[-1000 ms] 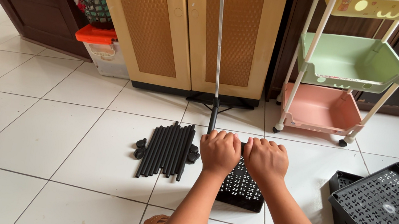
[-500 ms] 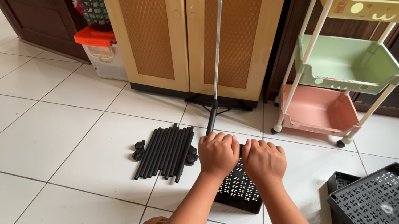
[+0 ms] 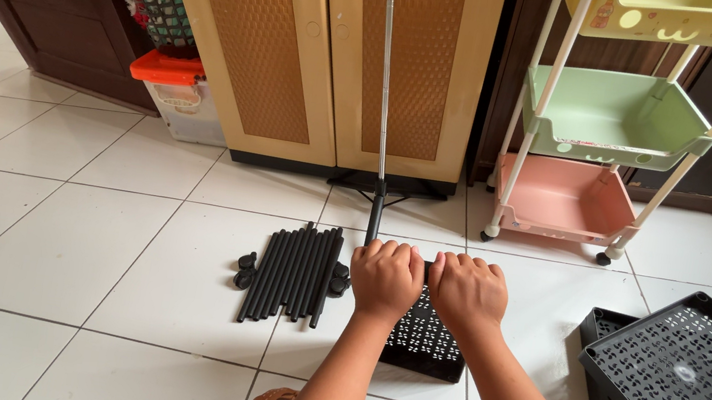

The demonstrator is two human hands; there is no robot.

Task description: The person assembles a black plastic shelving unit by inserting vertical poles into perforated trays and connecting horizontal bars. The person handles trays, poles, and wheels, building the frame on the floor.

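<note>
- Black perforated tray point(image 3: 422, 341): lies on the white tiled floor point(image 3: 26, 270) directly before the person, its far edge under both fists.
- Left hand point(image 3: 385, 277) and right hand point(image 3: 468, 291): side by side, fingers curled shut over that far edge.
- Bundle of black tubes point(image 3: 293, 272): just left of the tray.
- Stacked black trays point(image 3: 683, 375): at right.
- Pastel trolley point(image 3: 614, 127): behind.

White tiled floor point(image 3: 37, 205), woven-front wooden cupboard point(image 3: 306, 37), pastel trolley point(image 3: 615, 118).
</note>
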